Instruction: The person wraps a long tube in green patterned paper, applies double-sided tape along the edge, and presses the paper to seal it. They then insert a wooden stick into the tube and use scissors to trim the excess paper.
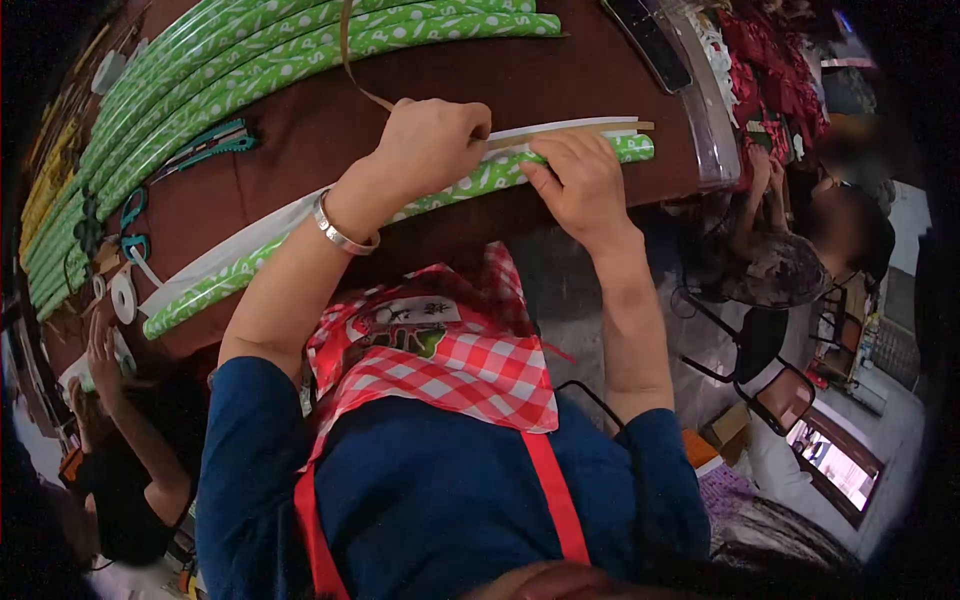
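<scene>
A green patterned wrapping paper roll lies along the table's near edge, its white underside showing behind the printed part. A narrow brown tape strip runs along the white edge at the right end. My left hand, with a silver bangle at the wrist, is closed above the roll. From its fist a loose brown strip curves away toward the far side. My right hand grips the roll near its right end, fingers over the top and thumb on the near side.
Several finished green rolls are stacked at the back left. Cutters, scissors and a white tape roll lie at left. A phone rests at the back right. Other people's hands work at left and right.
</scene>
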### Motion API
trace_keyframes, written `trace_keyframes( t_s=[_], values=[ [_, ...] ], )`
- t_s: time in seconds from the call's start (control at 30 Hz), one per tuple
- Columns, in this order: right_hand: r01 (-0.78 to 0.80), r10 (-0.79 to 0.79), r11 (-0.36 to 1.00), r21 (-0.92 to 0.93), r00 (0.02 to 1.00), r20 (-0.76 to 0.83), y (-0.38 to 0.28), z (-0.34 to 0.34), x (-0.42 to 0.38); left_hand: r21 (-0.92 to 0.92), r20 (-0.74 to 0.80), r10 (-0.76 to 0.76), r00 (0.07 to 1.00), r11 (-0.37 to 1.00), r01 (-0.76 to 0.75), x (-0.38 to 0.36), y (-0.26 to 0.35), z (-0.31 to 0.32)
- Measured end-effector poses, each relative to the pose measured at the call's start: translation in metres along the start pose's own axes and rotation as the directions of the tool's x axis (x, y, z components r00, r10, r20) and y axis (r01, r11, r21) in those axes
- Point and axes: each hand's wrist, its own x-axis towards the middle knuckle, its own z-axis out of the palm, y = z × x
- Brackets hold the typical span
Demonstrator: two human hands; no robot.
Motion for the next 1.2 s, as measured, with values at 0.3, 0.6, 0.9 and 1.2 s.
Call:
trace_keyframes(
  t_s=[0.3,0.6,0.9,1.2],
  values=[
    [-0.010,0.010,1.000,-0.015,1.000,0.001,0.002,0.004,-0.003,0.076,0.078,0.031,0.996,0.996,-0.037,-0.042,-0.023,-0.051],
    [0.000,0.000,0.999,-0.032,1.000,-0.013,0.007,0.011,-0.005,-0.104,0.172,-0.008,0.985,0.994,0.026,-0.110,-0.054,-0.104],
    [0.002,-0.002,0.999,-0.039,1.000,0.001,0.006,0.009,-0.005,-0.080,0.050,-0.177,0.983,0.980,0.181,-0.151,-0.074,-0.082],
    [-0.035,0.038,0.998,-0.052,0.998,0.056,0.005,0.007,-0.006,-0.135,-0.039,-0.251,0.967,0.960,0.244,-0.154,-0.075,-0.079]
  ],
)
